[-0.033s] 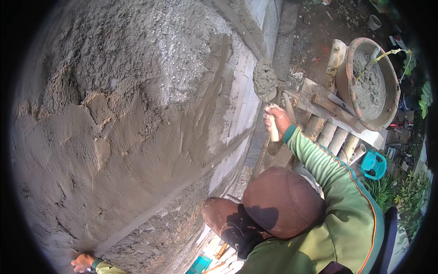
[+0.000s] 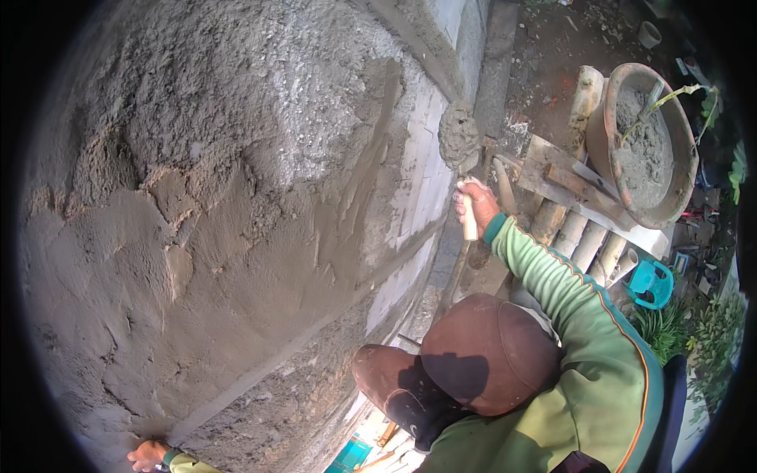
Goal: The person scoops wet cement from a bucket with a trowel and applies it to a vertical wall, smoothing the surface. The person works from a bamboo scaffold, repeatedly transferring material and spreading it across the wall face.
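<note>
My right hand [image 2: 478, 206] is closed around the pale handle of a trowel [image 2: 469, 219]. A thick lump of wet grey mortar [image 2: 459, 135] covers most of its blade, close to the right edge of the wall. At the lower left rim, my left hand [image 2: 147, 456] is beside the lower plaster with its fingers curled. What it holds, if anything, is hidden. The wall [image 2: 236, 260] is spread with grey mortar, smoother in the lower middle and rough higher up. Pale bare blocks [image 2: 418, 169] show along its right side.
A round tub of mortar [image 2: 648, 158] stands at the right on boards [image 2: 587, 197] laid over bamboo poles [image 2: 587, 244]. A green stick with leaves crosses the tub. A turquoise plastic chair [image 2: 651, 285] and plants [image 2: 662, 327] lie beyond. My brown-clad knees [image 2: 493, 355] fill the lower middle.
The view has shifted slightly, so the tub and chair sit a little farther right. The mortar-loaded trowel stays in my right hand at nearly the same place by the wall.
</note>
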`<state>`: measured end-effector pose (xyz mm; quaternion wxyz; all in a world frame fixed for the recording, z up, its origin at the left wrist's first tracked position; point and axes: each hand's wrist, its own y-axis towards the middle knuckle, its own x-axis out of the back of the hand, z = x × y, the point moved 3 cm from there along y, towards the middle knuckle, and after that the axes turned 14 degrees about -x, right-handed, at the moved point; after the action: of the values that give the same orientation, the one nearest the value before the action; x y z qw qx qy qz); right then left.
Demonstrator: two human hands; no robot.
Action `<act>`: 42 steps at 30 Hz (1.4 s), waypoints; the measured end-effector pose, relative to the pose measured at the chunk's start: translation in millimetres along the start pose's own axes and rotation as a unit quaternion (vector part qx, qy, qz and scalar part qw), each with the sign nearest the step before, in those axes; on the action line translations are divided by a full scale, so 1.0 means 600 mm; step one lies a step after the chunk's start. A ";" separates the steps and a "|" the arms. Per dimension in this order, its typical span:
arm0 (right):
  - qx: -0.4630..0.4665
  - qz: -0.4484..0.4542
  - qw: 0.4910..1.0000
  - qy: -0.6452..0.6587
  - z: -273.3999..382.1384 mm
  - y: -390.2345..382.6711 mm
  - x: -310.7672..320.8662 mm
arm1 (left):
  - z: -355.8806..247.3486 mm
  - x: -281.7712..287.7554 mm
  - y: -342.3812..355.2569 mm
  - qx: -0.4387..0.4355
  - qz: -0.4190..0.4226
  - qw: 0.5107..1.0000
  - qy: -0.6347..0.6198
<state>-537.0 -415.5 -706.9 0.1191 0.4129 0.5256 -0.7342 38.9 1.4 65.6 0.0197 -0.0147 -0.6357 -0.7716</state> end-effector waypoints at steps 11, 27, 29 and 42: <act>0.223 -0.413 0.880 -0.078 -0.062 0.296 -0.004 | -0.013 0.040 0.017 -0.054 0.037 0.998 -0.024; 0.123 -0.267 0.944 -0.153 0.131 0.454 -0.049 | 0.004 0.045 -0.007 -0.054 0.053 0.997 -0.020; 0.037 -0.259 0.955 -0.142 0.136 0.471 -0.053 | 0.004 0.050 -0.002 -0.056 0.054 0.997 -0.023; -0.105 -0.162 0.975 -0.110 0.007 0.539 -0.057 | -0.004 0.047 -0.006 -0.081 0.058 0.995 -0.018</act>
<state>-320.4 -563.8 -899.1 0.0982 0.2237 0.6434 -0.7255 10.6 -0.3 62.9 0.0520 -0.0673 -0.5693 -0.8177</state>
